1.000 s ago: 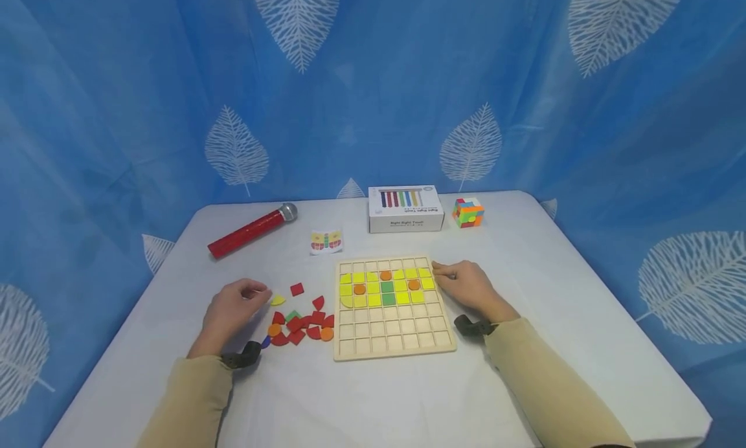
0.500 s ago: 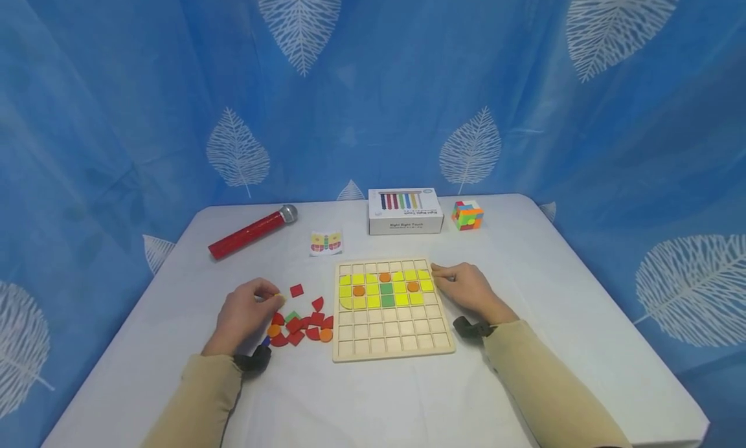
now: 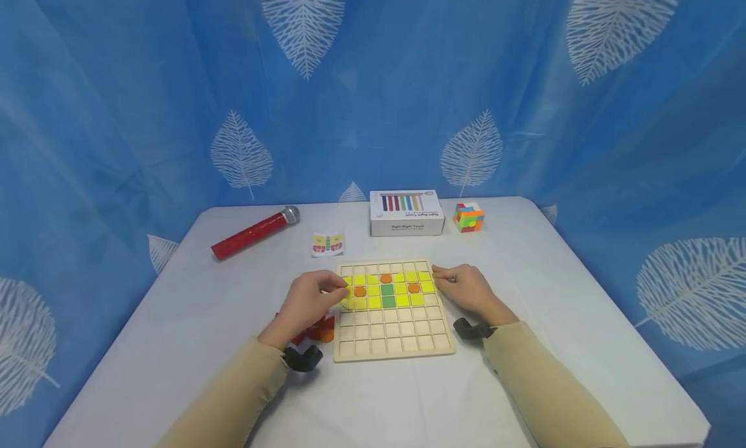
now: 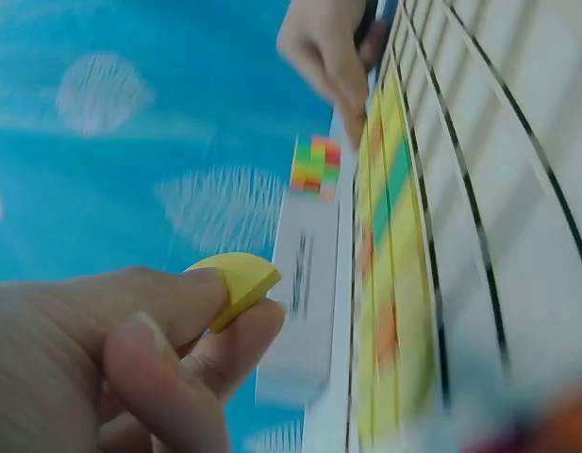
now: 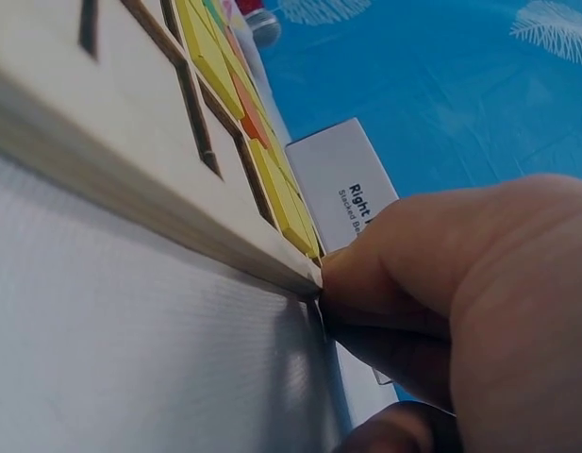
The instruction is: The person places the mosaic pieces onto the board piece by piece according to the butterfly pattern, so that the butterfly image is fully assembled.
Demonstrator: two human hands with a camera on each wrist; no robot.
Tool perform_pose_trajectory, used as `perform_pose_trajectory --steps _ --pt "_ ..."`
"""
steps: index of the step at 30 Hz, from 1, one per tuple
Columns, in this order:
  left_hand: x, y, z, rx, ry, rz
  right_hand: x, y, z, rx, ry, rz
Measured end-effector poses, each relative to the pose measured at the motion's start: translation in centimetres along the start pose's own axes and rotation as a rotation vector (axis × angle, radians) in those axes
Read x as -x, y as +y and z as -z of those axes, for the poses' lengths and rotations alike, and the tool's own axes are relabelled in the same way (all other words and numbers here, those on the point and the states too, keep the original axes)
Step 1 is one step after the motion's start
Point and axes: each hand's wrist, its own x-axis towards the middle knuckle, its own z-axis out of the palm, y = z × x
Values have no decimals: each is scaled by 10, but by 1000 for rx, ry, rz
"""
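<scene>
My left hand (image 3: 311,300) pinches a yellow quarter-round tile (image 4: 236,283) between thumb and fingertips, over the left edge of the wooden grid board (image 3: 393,351). Yellow square tiles (image 3: 374,302), orange round tiles (image 3: 360,292) and green square tiles (image 3: 388,302) fill cells in the board's far half; its near rows are bare wood. At the board's far right corner, my right hand (image 3: 469,292) grips the rim with thumb and fingers, as the right wrist view shows close up. Loose red tiles (image 3: 315,331) lie left of the board, partly hidden by my left hand and wrist.
A picture card (image 3: 328,244) with a butterfly pattern lies behind the board. Farther back are a red microphone (image 3: 250,237), a white box (image 3: 406,224) and a colourful puzzle cube (image 3: 469,217). A blue curtain (image 3: 373,79) hangs behind the table.
My left hand has picked up the yellow tile from beside the loose pile and carried it right to the board's left edge. The right hand stays at the corner.
</scene>
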Motion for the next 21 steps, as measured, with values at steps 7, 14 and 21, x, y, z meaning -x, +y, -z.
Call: perform_pose_trajectory --steps 7,14,21 --pt "-30 46 -47 -66 -159 -165 0 3 3 -6 9 18" --pt "-51 70 -93 -101 -214 -218 0 7 1 -10 33 94" --pt "-60 83 -115 -249 -215 -294 -1 9 0 4 49 109"
